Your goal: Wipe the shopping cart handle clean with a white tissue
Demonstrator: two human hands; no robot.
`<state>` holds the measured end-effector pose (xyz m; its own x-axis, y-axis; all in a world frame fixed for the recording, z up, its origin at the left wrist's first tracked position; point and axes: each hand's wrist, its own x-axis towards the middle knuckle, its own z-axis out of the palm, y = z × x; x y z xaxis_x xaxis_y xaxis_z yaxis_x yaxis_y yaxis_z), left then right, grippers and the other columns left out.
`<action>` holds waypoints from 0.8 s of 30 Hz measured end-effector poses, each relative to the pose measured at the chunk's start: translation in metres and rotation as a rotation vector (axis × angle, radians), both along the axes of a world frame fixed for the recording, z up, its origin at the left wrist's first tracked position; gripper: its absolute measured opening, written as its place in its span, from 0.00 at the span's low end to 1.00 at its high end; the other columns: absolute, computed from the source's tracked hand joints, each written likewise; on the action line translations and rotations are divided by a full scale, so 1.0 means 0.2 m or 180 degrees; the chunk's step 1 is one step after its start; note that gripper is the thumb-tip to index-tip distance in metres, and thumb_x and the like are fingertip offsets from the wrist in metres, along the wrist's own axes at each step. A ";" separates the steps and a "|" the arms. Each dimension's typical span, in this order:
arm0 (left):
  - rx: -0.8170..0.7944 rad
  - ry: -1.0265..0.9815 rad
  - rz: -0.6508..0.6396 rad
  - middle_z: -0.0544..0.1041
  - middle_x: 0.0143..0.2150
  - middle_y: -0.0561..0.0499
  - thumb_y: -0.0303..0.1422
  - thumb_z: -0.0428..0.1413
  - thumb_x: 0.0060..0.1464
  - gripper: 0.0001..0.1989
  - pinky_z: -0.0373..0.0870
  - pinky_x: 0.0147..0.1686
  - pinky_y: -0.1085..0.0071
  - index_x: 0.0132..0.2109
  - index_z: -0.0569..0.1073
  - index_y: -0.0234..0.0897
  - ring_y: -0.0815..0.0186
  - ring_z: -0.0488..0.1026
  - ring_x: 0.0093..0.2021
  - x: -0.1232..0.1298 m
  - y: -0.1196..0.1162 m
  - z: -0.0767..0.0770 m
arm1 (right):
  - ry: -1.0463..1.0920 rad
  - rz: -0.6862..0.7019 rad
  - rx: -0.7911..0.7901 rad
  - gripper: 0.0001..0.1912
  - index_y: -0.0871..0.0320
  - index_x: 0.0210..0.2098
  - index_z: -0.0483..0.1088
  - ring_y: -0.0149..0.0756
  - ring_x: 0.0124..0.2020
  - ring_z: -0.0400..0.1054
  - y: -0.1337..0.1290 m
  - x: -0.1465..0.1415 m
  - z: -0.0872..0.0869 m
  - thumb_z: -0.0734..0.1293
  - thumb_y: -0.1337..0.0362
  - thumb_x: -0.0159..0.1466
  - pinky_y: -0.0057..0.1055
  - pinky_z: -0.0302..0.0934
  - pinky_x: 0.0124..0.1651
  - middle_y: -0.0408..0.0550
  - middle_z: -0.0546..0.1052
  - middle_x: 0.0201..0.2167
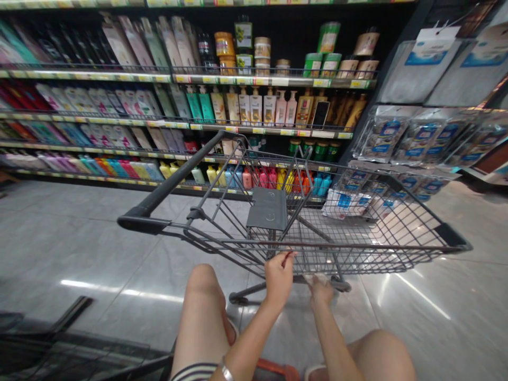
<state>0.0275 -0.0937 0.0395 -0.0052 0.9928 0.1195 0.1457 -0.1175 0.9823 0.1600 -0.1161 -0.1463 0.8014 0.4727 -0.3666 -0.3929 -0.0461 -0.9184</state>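
A grey wire shopping cart (357,246) stands sideways in front of my knees, its handle (174,174) toward the left. My left hand (279,275) is closed just under the cart's near top rail, thumb and fingers pinched together. Whatever may be in that pinch is too small to name. Lower and to the right, beside the wire side of the basket, is my right hand (322,291). Its fingers are bent around something pale that I cannot make out. Inside the cart is a grey child-seat flap (268,209); bare wire mesh shows beyond it.
Shelves behind the cart hold rows of shampoo bottles (256,106), jars (328,63) and coloured pump bottles (270,179). Packaged goods (420,132) hang at the right. A dark frame (71,317) lies at lower left, and something orange-red (278,369) is between my legs.
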 end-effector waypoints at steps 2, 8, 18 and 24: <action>0.0021 0.0008 0.0009 0.80 0.33 0.50 0.32 0.51 0.53 0.11 0.69 0.36 0.72 0.34 0.79 0.36 0.64 0.76 0.34 0.00 0.00 0.00 | 0.0358 -0.0131 0.0033 0.10 0.55 0.24 0.62 0.36 0.23 0.67 0.02 -0.01 0.02 0.67 0.62 0.43 0.36 0.65 0.27 0.39 0.68 0.18; 0.0057 0.0057 -0.0010 0.80 0.33 0.49 0.32 0.51 0.53 0.11 0.69 0.36 0.71 0.34 0.78 0.35 0.64 0.76 0.34 -0.01 0.00 0.01 | 0.1179 -0.0208 0.0293 0.08 0.55 0.26 0.61 0.35 0.24 0.69 0.02 -0.02 0.10 0.61 0.58 0.55 0.39 0.68 0.32 0.41 0.70 0.20; 0.0015 0.0134 -0.0040 0.80 0.33 0.50 0.32 0.51 0.53 0.12 0.69 0.37 0.72 0.34 0.79 0.35 0.64 0.76 0.34 -0.01 0.01 0.01 | 0.1579 -0.0238 0.0315 0.07 0.58 0.25 0.63 0.29 0.26 0.68 0.05 -0.11 0.20 0.66 0.71 0.49 0.31 0.70 0.32 0.38 0.70 0.24; 0.0023 0.0106 -0.0039 0.80 0.33 0.50 0.31 0.51 0.53 0.11 0.69 0.37 0.71 0.34 0.78 0.35 0.63 0.76 0.35 -0.02 0.01 0.00 | 0.1590 -0.0392 0.0566 0.07 0.58 0.28 0.64 0.27 0.28 0.68 0.07 -0.16 0.35 0.65 0.73 0.50 0.26 0.70 0.33 0.38 0.71 0.26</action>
